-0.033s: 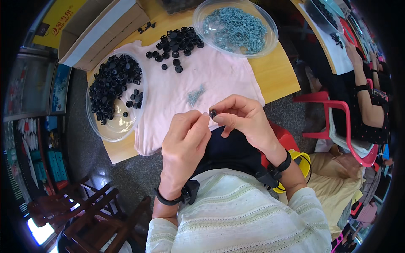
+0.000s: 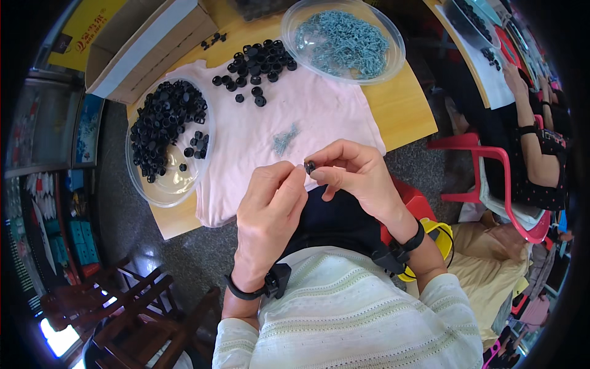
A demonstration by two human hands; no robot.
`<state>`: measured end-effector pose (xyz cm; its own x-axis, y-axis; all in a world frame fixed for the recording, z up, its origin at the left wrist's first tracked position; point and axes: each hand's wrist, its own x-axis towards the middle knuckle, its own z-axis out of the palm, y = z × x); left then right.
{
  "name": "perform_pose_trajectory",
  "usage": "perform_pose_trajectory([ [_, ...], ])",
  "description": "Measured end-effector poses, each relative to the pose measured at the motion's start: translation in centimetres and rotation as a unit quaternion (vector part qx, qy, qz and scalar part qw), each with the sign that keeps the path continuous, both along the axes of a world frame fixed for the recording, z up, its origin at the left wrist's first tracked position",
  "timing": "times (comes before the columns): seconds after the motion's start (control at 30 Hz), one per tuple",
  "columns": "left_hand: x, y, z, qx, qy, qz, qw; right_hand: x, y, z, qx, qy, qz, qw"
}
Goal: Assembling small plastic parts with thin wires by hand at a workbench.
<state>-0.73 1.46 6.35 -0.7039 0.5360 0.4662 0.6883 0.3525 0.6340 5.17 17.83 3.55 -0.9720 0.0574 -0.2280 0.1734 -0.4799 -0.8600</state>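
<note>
Speckled dark floor (image 2: 153, 230) surrounds a wooden table (image 2: 409, 111), much of its top covered by a pale pink cloth (image 2: 236, 141); at its near edge the right hand (image 2: 362, 175) pinches a small black part (image 2: 310, 166) between thumb and forefinger, the other fingers curled loosely; the left hand (image 2: 270, 197) is just to its left, thumb and fingers pressed together, their tips right beside the part; whether anything thin is between them I cannot tell. Each wrist carries a black strap with a dark module; just beyond the hands lies a little heap of grey-blue screw-like pieces (image 2: 285, 139) on the cloth; farther off, slightly left, a loose group of round black parts (image 2: 255, 64) is spread over the cloth's far side. At left, a clear round bowl (image 2: 166, 189) holds many more black parts, heaped toward its far side; at far right, a clear plastic bowl (image 2: 398, 52) holds a mass of grey-blue pieces; at far left stands an open cardboard box (image 2: 150, 52). Past the table, dark wooden chairs (image 2: 138, 307) stand near left; to the right, beside a pink-red chair (image 2: 507, 178), a co-worker's arm (image 2: 541, 154) reaches toward another table.
</note>
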Motion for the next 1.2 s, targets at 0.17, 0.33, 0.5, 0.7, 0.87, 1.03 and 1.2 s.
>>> perform_pose_trajectory([
  [0.17,-0.1,0.3,-0.9,0.021,-0.029,-0.021,0.999,0.2,-0.1,-0.2,0.039,0.016,-0.020,0.999],
  [0.33,-0.4,0.9,-1.1,0.024,-0.067,0.003,0.997,0.1,0.3,-0.2,0.001,0.007,-0.033,0.999],
  [0.5,-3.1,1.7,-1.6,0.004,-0.085,0.027,0.996,-0.7,1.2,-0.7,-0.002,-0.017,-0.061,0.998],
  [0.7,-8.2,2.4,-2.9,-0.062,-0.085,0.145,0.984,-1.5,1.4,-1.7,0.042,-0.004,-0.090,0.995],
  [0.87,-9.7,3.6,-3.8,-0.093,-0.066,0.170,0.979,-1.7,1.6,-2.2,0.067,-0.002,-0.098,0.993],
  [1.03,-10.3,4.1,-5.0,-0.091,-0.005,0.179,0.980,-1.6,1.5,-2.6,0.072,0.015,-0.086,0.994],
  [1.2,-10.0,3.8,-4.5,-0.093,0.048,0.165,0.981,-1.6,1.6,-1.9,0.067,0.000,-0.085,0.994],
])
